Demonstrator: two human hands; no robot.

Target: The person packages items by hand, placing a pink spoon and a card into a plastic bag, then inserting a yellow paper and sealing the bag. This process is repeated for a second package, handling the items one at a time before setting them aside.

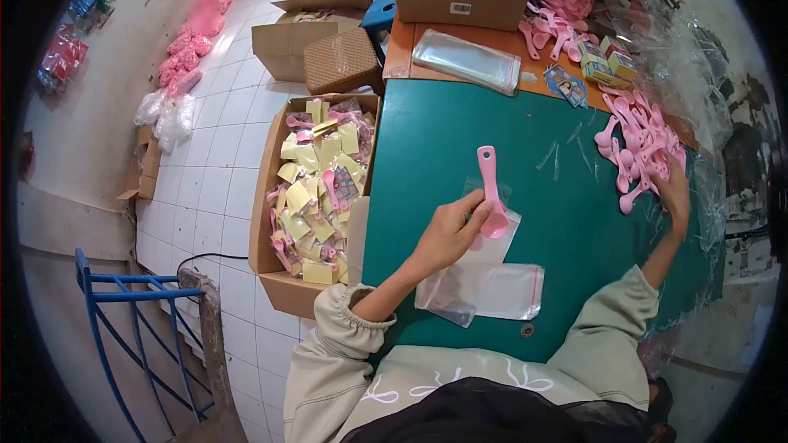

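Observation:
My left hand [455,230] is closed, its thumb and fingers pinching a pink plastic spoon [487,172] near the bowl, with the handle pointing away from me. Beneath that hand lie clear plastic bags [509,289] on the green table top [460,123]; one bag reaches up behind the spoon. My right hand [675,193] reaches to the near right side of a heap of pink spoons [632,135]. Its fingertips are among the spoons and partly hidden, so whether they grip one cannot be made out.
Left of the table stands a cardboard box [261,246] full of small packets with yellow cards and pink spoons. A stack of clear bags [468,61], small boxes [606,61] and a large carton [460,4] line the far edge. A blue metal rack [135,279] is at the left.

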